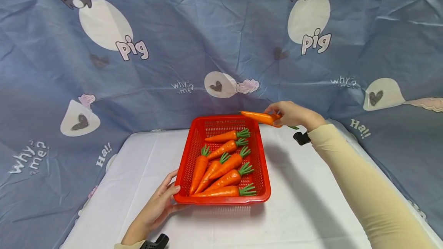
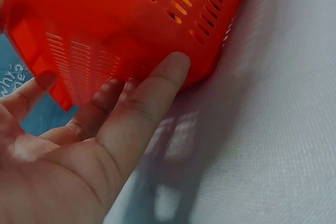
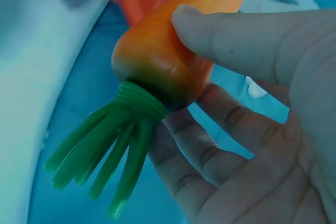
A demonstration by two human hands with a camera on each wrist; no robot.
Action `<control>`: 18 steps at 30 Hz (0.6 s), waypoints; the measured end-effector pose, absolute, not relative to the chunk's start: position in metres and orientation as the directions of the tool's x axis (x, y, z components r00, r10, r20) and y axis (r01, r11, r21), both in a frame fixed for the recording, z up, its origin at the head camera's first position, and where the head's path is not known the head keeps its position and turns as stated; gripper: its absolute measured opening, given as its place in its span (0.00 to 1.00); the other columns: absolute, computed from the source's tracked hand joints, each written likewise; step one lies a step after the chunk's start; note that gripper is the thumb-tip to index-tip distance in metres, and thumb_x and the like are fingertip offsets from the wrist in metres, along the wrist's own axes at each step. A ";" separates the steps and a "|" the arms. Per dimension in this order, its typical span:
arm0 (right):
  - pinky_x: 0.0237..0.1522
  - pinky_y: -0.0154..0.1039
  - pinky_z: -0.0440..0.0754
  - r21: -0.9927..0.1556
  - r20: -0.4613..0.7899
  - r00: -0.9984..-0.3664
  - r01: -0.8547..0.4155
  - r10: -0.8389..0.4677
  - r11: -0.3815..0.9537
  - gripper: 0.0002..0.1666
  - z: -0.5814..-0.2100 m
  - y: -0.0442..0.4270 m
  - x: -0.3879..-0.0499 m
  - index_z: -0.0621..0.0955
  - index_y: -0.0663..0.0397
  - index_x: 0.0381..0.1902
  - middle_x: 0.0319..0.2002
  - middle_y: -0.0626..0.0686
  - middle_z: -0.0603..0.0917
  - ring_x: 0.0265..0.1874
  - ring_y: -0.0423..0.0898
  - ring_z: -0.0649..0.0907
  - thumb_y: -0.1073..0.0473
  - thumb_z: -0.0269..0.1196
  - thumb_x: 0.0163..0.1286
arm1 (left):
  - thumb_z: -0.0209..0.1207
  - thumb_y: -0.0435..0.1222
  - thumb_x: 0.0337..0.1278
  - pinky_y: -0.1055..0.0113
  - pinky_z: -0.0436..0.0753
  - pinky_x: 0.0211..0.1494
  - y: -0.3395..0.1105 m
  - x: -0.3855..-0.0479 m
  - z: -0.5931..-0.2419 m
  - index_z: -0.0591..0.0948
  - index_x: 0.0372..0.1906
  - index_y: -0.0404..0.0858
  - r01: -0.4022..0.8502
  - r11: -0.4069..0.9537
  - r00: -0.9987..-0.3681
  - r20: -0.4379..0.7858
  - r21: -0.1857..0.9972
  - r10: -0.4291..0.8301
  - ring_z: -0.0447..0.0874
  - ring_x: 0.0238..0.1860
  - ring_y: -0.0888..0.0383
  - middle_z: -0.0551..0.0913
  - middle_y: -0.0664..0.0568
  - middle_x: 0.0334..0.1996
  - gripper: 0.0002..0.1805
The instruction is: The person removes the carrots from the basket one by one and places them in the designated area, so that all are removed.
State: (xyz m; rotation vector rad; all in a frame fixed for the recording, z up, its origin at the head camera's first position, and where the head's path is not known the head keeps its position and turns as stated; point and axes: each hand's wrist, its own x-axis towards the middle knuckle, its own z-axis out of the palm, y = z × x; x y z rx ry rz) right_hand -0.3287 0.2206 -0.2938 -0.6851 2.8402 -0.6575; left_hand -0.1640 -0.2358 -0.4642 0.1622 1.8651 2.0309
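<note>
A red plastic basket (image 1: 223, 200) with slotted walls stands on the white cloth and holds several orange carrots (image 1: 226, 180) with green stem tops. My left hand (image 1: 155, 206) grips its near left corner, thumb at the rim and fingers against the outer wall. In the left wrist view those fingers (image 2: 142, 111) touch the basket wall (image 2: 105, 14) low down. Over the basket's far right corner, my right hand (image 1: 288, 113) pinches another carrot (image 1: 257, 116), tip pointing left. The right wrist view shows the thumb on that carrot's thick end (image 3: 152, 51), with its green stems (image 3: 115, 140) free.
White cloth (image 1: 304, 203) covers the table on both sides of the basket. Behind it hangs a blue-grey printed curtain (image 1: 194, 41), which also runs down the left and right sides. A black wrist device (image 1: 302, 138) sits at the right wrist.
</note>
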 end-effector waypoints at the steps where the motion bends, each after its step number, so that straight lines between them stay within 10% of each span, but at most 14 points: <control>1: 0.44 0.43 0.80 -0.449 -0.039 -0.889 -0.392 -0.456 0.803 0.25 -0.295 0.224 -0.329 0.85 0.56 0.65 0.52 0.63 0.85 0.44 0.54 0.82 0.69 0.68 0.70 | 0.51 0.41 0.84 0.41 0.84 0.67 -0.237 -0.164 -0.464 0.53 0.85 0.51 -0.195 -0.053 -0.921 -0.164 0.979 0.353 0.83 0.65 0.50 0.63 0.39 0.79 0.34; 18: 0.53 0.54 0.85 -0.388 -0.120 -0.919 -0.305 -0.376 0.870 0.28 -0.325 0.281 -0.338 0.82 0.62 0.67 0.57 0.69 0.85 0.52 0.60 0.83 0.69 0.67 0.68 | 0.50 0.35 0.84 0.48 0.87 0.62 -0.243 -0.166 -0.460 0.64 0.71 0.46 -0.146 -0.110 -0.892 -0.083 0.983 0.444 0.85 0.62 0.55 0.75 0.53 0.68 0.19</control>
